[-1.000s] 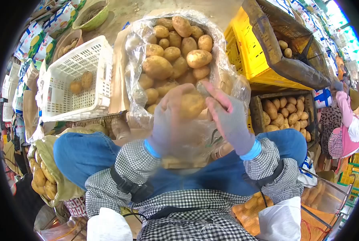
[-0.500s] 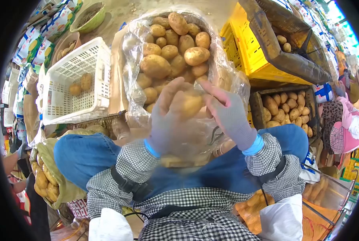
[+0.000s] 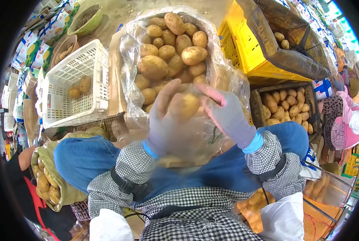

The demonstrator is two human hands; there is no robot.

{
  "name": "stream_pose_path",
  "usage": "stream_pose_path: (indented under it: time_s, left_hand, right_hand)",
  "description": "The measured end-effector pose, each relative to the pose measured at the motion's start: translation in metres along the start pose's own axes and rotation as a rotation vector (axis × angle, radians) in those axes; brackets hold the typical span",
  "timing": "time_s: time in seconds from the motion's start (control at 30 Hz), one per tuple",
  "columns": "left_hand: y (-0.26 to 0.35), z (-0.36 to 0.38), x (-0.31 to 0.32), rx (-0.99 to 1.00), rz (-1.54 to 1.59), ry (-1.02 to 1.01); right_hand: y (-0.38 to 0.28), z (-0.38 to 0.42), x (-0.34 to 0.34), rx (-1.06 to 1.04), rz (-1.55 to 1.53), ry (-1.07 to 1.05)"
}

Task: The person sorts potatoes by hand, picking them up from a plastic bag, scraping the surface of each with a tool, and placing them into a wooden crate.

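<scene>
Both hands wear grey knit gloves with bare fingertips. In the head view, my left hand (image 3: 163, 116) curls around the left side of a potato (image 3: 190, 105), just above the near end of a plastic-lined box (image 3: 125, 78). From the other side my right hand (image 3: 229, 114) meets the same potato, thumb and fingers bent in against it. A smear over the middle of the view blurs the potato and the left fingers. Many loose potatoes (image 3: 153, 67) of mixed sizes fill the box beyond the fingertips.
On the left stands a white plastic crate (image 3: 101, 80) with a few potatoes. To the right are a dark crate of potatoes (image 3: 285, 106) and a dark crate (image 3: 263, 38) tilted on a yellow crate (image 3: 243, 48). An open sack of potatoes (image 3: 73, 176) lies beside my left knee.
The view has shifted slightly. Both hands stay around the potato with small finger movements. At the far left, another person's arm and dark clothing have moved beside the sack.
</scene>
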State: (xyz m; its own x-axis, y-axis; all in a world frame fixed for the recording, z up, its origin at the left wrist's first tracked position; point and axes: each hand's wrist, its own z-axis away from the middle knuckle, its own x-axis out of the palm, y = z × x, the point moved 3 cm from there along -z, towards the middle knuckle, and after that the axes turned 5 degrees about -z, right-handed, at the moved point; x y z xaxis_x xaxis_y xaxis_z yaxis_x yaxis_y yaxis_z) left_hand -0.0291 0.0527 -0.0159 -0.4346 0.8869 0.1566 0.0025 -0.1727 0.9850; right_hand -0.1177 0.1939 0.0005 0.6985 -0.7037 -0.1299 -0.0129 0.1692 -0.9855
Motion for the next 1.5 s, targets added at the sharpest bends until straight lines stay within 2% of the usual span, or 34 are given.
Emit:
stream_pose_path:
  time_s: [0.03,0.1,0.13,0.2,0.23,0.3,0.33,0.4,0.43,0.5,0.53,0.6,0.63,0.7,0.77,0.8,0.83,0.9,0.97,1.13,1.23,1.27,1.3,1.4,1.43,1.5]
  left_hand:
    - [0.002,0.0,0.004,-0.081,0.146,0.001]
    - [-0.003,-0.001,0.001,-0.022,0.074,-0.032]
    - [-0.012,0.001,-0.006,0.107,-0.15,-0.07]
    - [-0.019,0.003,-0.007,0.031,0.073,-0.255]
    - [-0.019,-0.002,-0.003,-0.162,0.526,-0.39]
    - [-0.014,-0.002,0.0,-0.388,0.965,-0.418]
    - [-0.015,0.001,-0.004,-0.423,0.944,-0.324]
    - [-0.03,-0.002,-0.01,-0.333,0.73,-0.203]
    - [-0.046,-0.008,-0.009,-0.211,0.539,-0.177]
    - [-0.056,-0.012,-0.01,-0.197,0.473,-0.09]
    - [-0.052,-0.012,-0.01,-0.301,0.594,-0.032]
    - [-0.032,-0.011,-0.007,-0.401,0.752,-0.057]
    - [-0.017,-0.006,-0.006,-0.4,0.788,-0.137]
    - [-0.016,-0.002,-0.007,-0.429,0.958,-0.272]
    - [-0.035,-0.006,-0.009,-0.475,1.233,-0.391]
    - [-0.035,-0.007,-0.009,-0.487,1.246,-0.393]
    - [-0.035,-0.007,-0.007,-0.485,1.217,-0.369]
    - [-0.033,-0.006,-0.006,-0.451,0.955,-0.242]
    - [-0.032,-0.005,-0.005,-0.433,0.783,-0.17]
    - [-0.028,0.002,-0.006,-0.401,0.604,-0.1]
    - [-0.026,0.0,-0.013,-0.251,0.279,-0.108]
    - [-0.027,0.0,-0.013,-0.217,0.228,-0.109]
    - [-0.028,0.0,-0.013,-0.199,0.208,-0.113]
    - [-0.033,-0.001,-0.015,-0.182,0.231,-0.128]
    - [-0.035,-0.001,-0.015,-0.185,0.252,-0.143]
    - [-0.035,-0.002,-0.015,-0.204,0.325,-0.187]
  right_hand:
    - [-0.001,0.0,-0.001,0.016,-0.022,0.013]
    - [-0.007,-0.002,0.004,0.02,0.0,-0.005]
    - [-0.015,0.0,0.012,0.016,0.038,-0.031]
    - [-0.021,0.004,0.021,0.05,0.142,-0.092]
    - [-0.022,0.005,0.021,0.08,0.215,-0.127]
    - [-0.024,0.006,0.023,-0.015,0.322,-0.207]
    - [-0.024,0.008,0.024,-0.14,0.354,-0.251]
    - [-0.02,0.006,0.023,-0.223,0.29,-0.212]
    - [-0.016,0.003,0.019,-0.178,0.199,-0.128]
    - [-0.012,0.002,0.017,-0.108,0.1,-0.027]
    - [-0.012,0.002,0.019,-0.09,0.091,-0.005]
    - [-0.014,0.003,0.023,-0.09,0.243,-0.077]
    - [-0.014,0.01,0.027,-0.106,0.4,-0.173]
    - [-0.014,0.014,0.031,-0.154,0.446,-0.216]
    - [-0.016,0.009,0.027,-0.227,0.235,-0.11]
    - [-0.011,0.003,0.022,-0.161,0.129,-0.07]
    - [-0.005,-0.006,0.016,-0.097,0.023,-0.031]
    - [-0.001,-0.009,0.014,-0.019,-0.07,0.009]
    - [-0.006,-0.007,0.017,-0.03,-0.001,-0.021]
    - [-0.018,0.011,0.033,-0.154,0.223,-0.183]
    - [-0.013,0.002,0.03,-0.024,0.05,-0.071]
    - [-0.013,0.002,0.029,-0.036,0.079,-0.056]
    - [-0.013,0.002,0.028,-0.047,0.107,-0.041]
    - [-0.013,0.011,0.034,-0.26,0.395,-0.144]
    - [-0.012,0.011,0.035,-0.297,0.396,-0.157]
    - [-0.012,0.009,0.034,-0.219,0.25,-0.112]
